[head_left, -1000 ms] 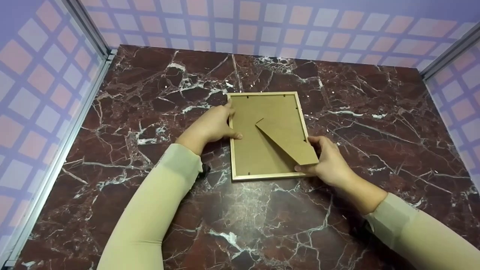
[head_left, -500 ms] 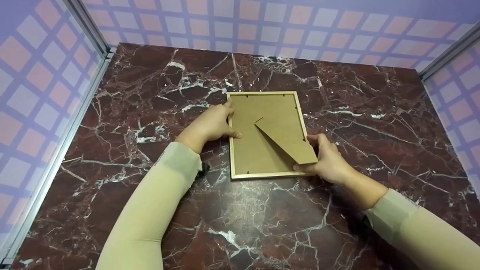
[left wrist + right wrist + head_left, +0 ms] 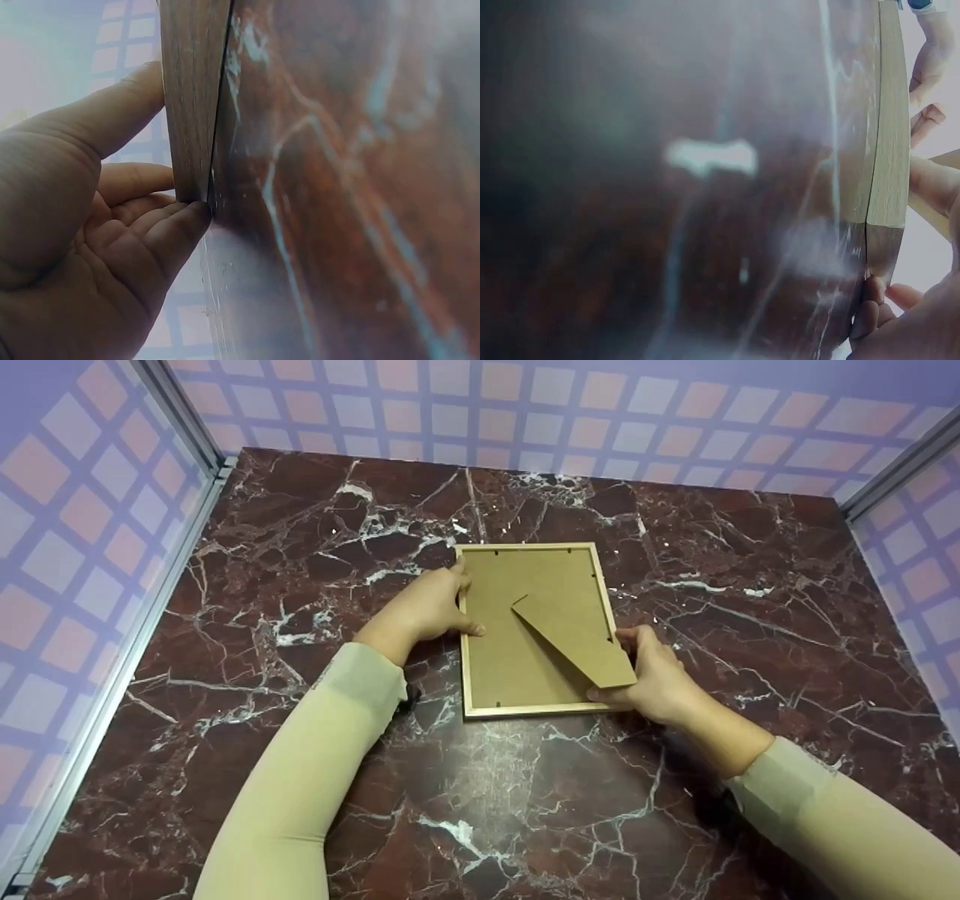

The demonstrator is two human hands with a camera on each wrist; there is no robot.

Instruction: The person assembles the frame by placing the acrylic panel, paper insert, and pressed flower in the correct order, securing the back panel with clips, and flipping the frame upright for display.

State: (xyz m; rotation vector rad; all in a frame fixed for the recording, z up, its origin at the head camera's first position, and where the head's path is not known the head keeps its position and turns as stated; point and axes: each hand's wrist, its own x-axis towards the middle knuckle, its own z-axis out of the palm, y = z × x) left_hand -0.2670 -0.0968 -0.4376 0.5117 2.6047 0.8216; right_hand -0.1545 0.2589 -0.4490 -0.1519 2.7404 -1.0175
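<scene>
A picture frame [image 3: 491,667] lies face down on the marbled surface, its pale wooden rim around a tan backing board. From the board an easel stand [image 3: 581,645] tilts up slightly, its free end toward the lower right corner. My left hand [image 3: 424,607] grips the left rim, thumb over the board. The left wrist view has its fingertips at the lower edge of the frame's side [image 3: 191,97]. Around the lower right corner, my right hand [image 3: 664,682] holds the frame, thumb near the stand's end. In the right wrist view, fingertips meet the underside of the frame's corner [image 3: 885,251].
The dark red marbled tabletop [image 3: 525,795] with white veins surrounds the frame. A checkered back wall [image 3: 525,420] and side panels with metal posts [image 3: 176,420] bound the table. Small pale specks show on the tabletop near the frame.
</scene>
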